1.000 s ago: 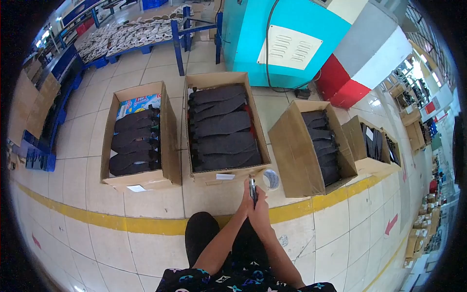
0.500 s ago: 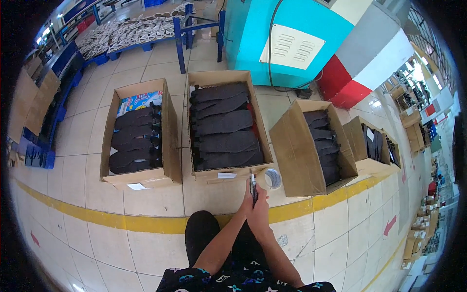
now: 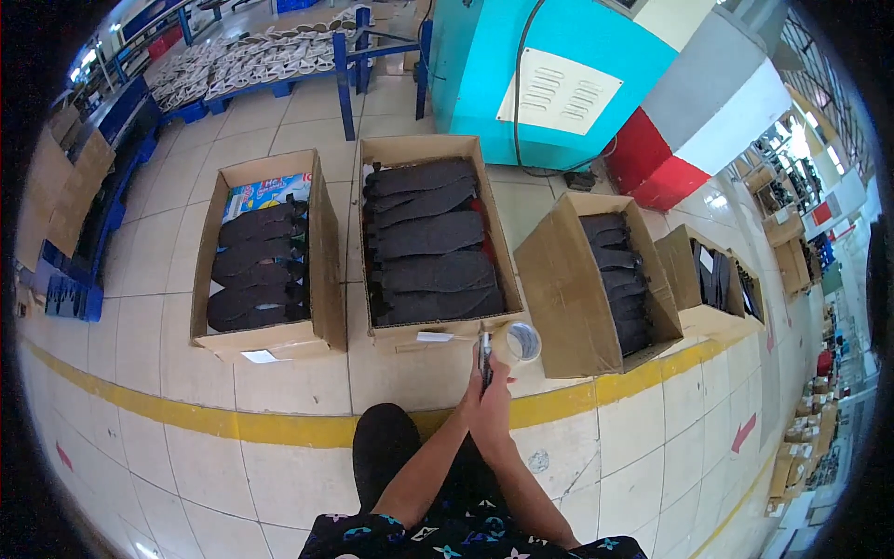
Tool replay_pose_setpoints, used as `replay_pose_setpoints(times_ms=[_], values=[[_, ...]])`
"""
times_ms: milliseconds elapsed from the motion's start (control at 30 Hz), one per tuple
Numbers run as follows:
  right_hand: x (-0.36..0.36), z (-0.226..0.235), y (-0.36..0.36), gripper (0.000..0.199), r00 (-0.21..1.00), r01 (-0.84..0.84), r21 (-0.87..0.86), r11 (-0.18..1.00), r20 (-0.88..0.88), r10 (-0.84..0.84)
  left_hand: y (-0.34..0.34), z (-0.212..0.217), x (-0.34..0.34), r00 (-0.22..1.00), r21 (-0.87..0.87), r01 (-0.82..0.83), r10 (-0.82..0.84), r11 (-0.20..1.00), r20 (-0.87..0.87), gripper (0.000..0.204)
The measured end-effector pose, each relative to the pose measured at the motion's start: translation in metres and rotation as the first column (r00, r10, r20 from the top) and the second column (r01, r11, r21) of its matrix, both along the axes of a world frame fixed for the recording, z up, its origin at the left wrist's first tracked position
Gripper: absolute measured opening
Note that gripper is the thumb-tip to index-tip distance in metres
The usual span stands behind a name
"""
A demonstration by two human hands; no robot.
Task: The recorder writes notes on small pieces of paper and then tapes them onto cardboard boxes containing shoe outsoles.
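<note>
We see a tiled floor (image 3: 168,326) with a yellow line (image 3: 233,424) running across it in front of us. At the top stands a big teal machine (image 3: 484,65) with a pale vented panel (image 3: 559,91), and a red and grey block (image 3: 689,140) sits just to its right. Far upper left is a blue rack (image 3: 279,56) loaded with pale sole-shaped pieces.

Four open cardboard boxes stand in a row on the floor beyond the line. The left box (image 3: 321,242) holds dark insoles (image 3: 256,270) stacked flat, with a colourful printed sheet (image 3: 265,194) showing at its far end. The middle box (image 3: 438,149) is filled with larger dark insoles (image 3: 433,247). The tilted box (image 3: 549,270) to the right holds more dark insoles on edge, and a smaller box (image 3: 684,270) sits just beyond it.

Our left hand (image 3: 475,396) and right hand (image 3: 495,402) are pressed close together in front of the middle box's near wall. We hold a roll of clear packing tape (image 3: 518,343) up there, just above the fingers, with a dark narrow tool (image 3: 484,352) upright beside it. Which hand grips which we cannot tell; both are closed around them. A white label (image 3: 434,336) sticks to the box's near wall, just left of the tape.
</note>
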State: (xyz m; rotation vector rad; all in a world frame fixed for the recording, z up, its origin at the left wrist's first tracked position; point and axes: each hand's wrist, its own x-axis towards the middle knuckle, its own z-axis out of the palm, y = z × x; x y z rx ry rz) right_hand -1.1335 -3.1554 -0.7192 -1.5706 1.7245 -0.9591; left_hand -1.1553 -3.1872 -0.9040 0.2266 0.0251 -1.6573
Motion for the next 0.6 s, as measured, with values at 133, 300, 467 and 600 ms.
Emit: replay_pose_setpoints(times_ms=[133,300,467,600], values=[[0.001,-0.046,-0.008,0.056,0.69,-0.086,0.399,0.913,-0.637,0.343,-0.003,0.013,0.01,0.859,-0.042,0.195,-0.15,0.98,0.489,0.075],[-0.008,-0.055,0.006,0.059,0.783,-0.133,0.077,0.988,-0.603,0.152,-0.003,0.017,0.0,0.834,0.027,0.141,-0.134,0.99,0.535,0.071],[-0.026,-0.016,0.007,0.059,0.968,-0.067,-0.022,0.998,-0.242,0.06,-0.036,0.044,-0.014,0.759,0.083,0.261,-0.257,0.962,0.598,0.079],[-0.035,0.018,0.003,0.057,0.996,0.089,0.079,0.993,-0.027,-0.087,-0.032,0.039,-0.005,0.839,0.038,0.188,-0.18,0.981,0.514,0.073]])
